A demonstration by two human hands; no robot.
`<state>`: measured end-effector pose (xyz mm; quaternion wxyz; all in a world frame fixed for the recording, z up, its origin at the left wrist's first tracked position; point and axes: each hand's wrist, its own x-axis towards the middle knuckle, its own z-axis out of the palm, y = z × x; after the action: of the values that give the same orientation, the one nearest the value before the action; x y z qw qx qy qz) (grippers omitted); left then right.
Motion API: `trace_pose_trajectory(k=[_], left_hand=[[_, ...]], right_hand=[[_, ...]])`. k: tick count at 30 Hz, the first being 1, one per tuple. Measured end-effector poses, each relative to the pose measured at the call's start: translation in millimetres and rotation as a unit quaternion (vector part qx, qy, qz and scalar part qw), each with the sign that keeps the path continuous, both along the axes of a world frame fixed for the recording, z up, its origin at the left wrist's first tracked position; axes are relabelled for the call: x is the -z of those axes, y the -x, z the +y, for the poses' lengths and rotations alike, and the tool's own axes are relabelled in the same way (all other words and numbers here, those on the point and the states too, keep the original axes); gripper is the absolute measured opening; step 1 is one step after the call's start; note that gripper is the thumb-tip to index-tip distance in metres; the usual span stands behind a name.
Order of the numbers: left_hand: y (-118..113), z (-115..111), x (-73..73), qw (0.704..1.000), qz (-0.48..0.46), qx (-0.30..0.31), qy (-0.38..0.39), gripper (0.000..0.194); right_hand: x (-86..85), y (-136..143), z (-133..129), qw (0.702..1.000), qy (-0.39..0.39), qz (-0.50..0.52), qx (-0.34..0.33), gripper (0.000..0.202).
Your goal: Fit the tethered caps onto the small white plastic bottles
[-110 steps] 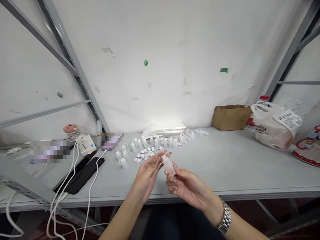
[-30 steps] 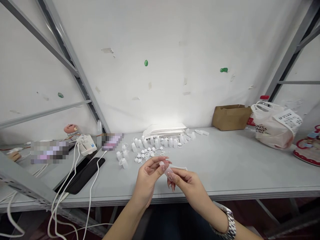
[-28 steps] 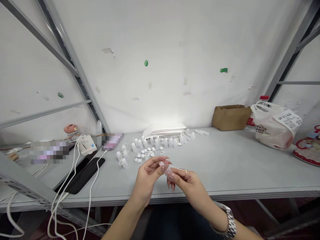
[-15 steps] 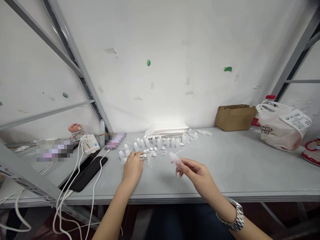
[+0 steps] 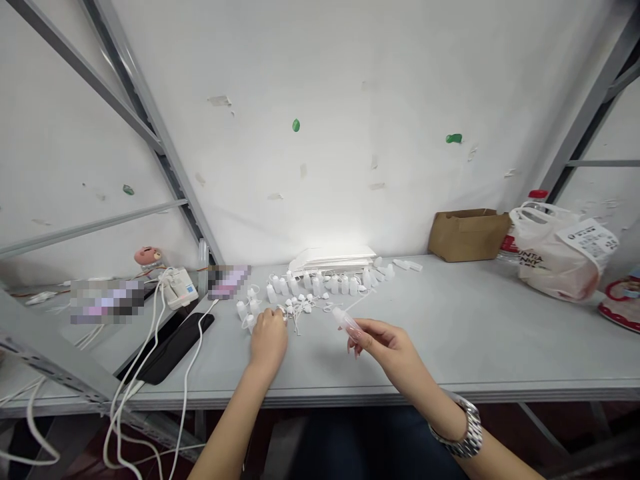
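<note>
A small translucent bottle is pinched between the thumb and fingers of my right hand, tilted above the table with its neck pointing up and left. My left hand rests low at the left edge of a loose pile of small white caps with thin straps. Its fingers are curled closed, and the fingertips are turned away, so what they grip cannot be made out. Just behind and left of that hand, several more small bottles stand upright in a rough row.
A stack of white sheets or envelopes lies against the wall. At the right are a cardboard box and a plastic bag. On the left lie a black flat device, white cables and a metal shelf post.
My left hand has drawn slightly right and its fingers have curled in, uncovering a bottle at its left. My right hand still holds the bottle, shifted slightly left and down.
</note>
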<state>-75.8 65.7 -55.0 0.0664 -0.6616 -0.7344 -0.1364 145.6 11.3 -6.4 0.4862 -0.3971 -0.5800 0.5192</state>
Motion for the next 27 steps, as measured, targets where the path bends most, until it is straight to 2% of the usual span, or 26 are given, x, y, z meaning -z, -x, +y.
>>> trace_pose_trajectory(k=[6,12,21,27], left_hand=[[0.4,0.8,0.8,1.000,-0.021,0.013,-0.011,0.024],[5.0,2.4,-0.3,0.995,-0.077,0.039,-0.042,0.028],[8.2,4.8,5.6,0.981,-0.135,0.116,-0.076,0.034],[7.0,3.0,-4.7,0.963,-0.208,0.129,-0.114,0.032]], right_hand=[[0.6,-0.4,-1.5,1.000,0.006,-0.001,-0.004,0.030],[1.3,-0.6,0.0,1.000,0.013,-0.006,-0.005,0.030],[4.5,-0.2,3.7,1.000,0.009,-0.018,-0.013,0.031],[3.8,0.4,3.0,1.000,0.008,-0.026,-0.013,0.029]])
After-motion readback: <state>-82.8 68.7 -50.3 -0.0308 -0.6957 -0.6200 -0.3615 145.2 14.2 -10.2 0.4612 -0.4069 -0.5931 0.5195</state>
